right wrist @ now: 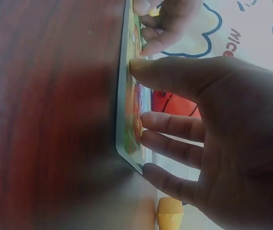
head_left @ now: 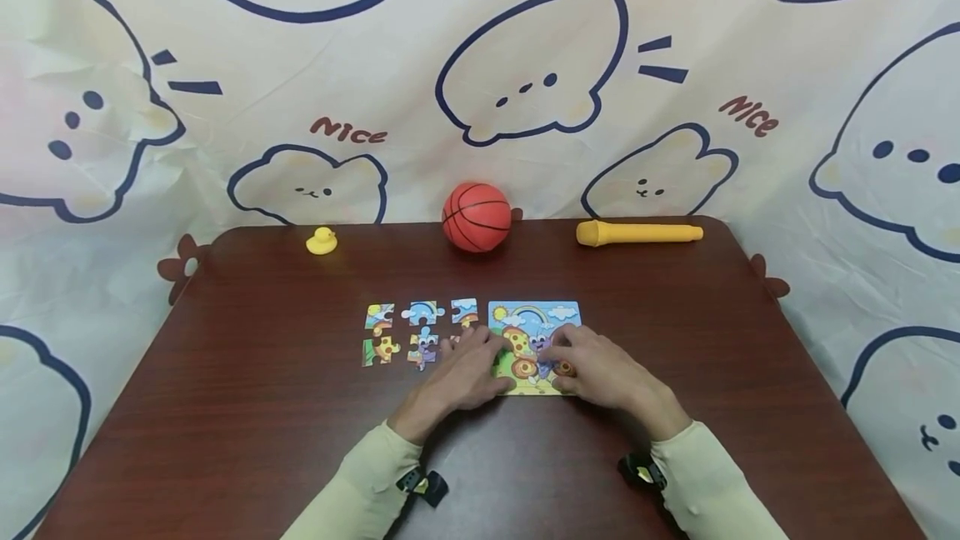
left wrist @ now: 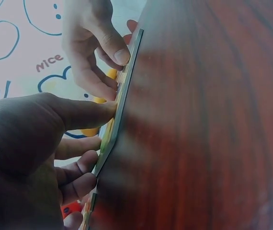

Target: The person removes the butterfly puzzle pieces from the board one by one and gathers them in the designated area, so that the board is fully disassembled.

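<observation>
A flat square picture board lies on the table, printed with a rainbow and cartoon figures. In the head view, my left hand rests at its left side, with thumb and fingertips on the board. From the other side my right hand touches the board's right part with its thumb and fingertips. The left wrist view shows the board's edge flat against the table. Loose jigsaw pieces lie in two rows left of the board, including a sun piece, a rainbow piece and a purple piece. My left hand partly hides another piece.
Along the back edge of the brown table stand a yellow rubber duck, a red toy basketball and a yellow toy microphone. A cartoon-printed cloth hangs behind them.
</observation>
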The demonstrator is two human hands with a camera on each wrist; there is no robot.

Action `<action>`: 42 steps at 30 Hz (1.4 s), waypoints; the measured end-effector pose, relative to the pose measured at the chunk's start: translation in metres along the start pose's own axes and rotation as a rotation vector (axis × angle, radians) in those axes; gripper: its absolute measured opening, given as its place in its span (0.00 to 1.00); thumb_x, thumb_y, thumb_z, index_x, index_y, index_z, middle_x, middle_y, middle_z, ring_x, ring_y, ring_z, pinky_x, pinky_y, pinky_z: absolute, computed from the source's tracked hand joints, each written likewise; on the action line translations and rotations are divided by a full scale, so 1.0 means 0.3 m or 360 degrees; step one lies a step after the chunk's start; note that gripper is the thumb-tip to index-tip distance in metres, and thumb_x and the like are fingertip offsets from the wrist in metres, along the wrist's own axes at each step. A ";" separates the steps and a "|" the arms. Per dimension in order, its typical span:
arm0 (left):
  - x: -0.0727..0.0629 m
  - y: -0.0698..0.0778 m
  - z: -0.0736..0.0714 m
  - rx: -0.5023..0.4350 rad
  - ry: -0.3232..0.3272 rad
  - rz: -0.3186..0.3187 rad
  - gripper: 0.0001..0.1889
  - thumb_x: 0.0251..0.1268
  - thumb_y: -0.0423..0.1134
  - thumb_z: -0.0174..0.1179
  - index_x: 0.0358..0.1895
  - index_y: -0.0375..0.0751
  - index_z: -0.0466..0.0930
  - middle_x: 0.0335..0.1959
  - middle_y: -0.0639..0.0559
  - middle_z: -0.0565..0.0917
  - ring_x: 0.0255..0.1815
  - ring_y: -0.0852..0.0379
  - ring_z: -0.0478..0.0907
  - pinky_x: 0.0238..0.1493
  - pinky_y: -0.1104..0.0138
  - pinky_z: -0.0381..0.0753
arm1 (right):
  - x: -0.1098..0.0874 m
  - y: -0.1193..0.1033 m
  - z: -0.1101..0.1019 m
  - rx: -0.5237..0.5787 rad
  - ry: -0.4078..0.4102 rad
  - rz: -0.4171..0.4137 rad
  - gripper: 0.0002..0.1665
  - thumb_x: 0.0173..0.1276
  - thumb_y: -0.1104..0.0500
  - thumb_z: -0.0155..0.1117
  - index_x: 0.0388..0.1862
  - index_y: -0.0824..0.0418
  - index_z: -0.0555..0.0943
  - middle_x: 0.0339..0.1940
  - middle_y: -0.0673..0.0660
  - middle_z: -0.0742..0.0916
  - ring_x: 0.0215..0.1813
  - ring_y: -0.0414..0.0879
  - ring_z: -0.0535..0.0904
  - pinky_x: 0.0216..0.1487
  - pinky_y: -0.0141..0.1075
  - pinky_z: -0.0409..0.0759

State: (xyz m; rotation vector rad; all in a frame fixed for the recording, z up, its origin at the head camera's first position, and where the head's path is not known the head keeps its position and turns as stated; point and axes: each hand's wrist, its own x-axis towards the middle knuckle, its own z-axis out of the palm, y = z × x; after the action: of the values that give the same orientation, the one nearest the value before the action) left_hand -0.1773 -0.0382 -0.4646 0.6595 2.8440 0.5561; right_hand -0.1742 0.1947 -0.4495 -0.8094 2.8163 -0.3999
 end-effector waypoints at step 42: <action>0.008 -0.001 -0.001 -0.0240 0.0104 0.0084 0.18 0.61 0.47 0.65 0.52 0.54 0.72 0.35 0.60 0.77 0.42 0.58 0.70 0.42 0.58 0.54 | -0.076 -0.025 0.064 -0.0112 0.0210 0.0101 0.19 0.69 0.50 0.61 0.58 0.47 0.79 0.71 0.65 0.70 0.70 0.68 0.66 0.63 0.60 0.69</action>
State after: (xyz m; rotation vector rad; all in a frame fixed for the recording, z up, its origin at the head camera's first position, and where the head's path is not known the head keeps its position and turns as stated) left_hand -0.1796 -0.0374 -0.4645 0.7033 2.8153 0.8053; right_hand -0.1469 0.1971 -0.4630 -0.7301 2.9847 -0.3590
